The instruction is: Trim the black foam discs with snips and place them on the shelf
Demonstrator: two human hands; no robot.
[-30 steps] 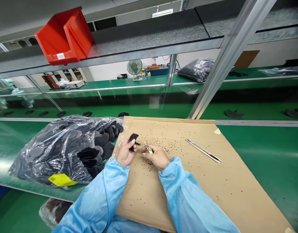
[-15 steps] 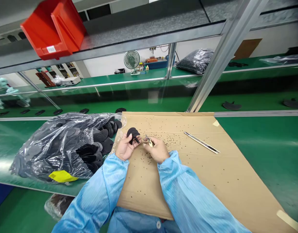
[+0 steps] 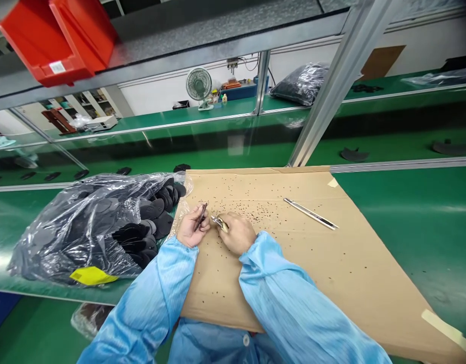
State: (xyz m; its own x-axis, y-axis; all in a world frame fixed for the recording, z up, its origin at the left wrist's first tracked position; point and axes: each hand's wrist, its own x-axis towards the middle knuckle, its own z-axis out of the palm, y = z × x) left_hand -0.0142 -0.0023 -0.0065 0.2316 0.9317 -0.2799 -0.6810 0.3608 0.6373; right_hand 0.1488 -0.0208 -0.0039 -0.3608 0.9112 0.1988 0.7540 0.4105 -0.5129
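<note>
- Left hand pinches a thin black piece edge-on.
- Right hand, just beside it, grips small metal clippers.
- Cardboard lies beneath both.

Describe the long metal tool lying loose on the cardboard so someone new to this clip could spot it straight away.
Start at the brown cardboard sheet covering the green bench. Right of the right hand, a thin silvery metal strip lies flat and untouched, angled down to the right. Unlike the tiny black specks scattered around it, it is long, straight and shiny.
</note>
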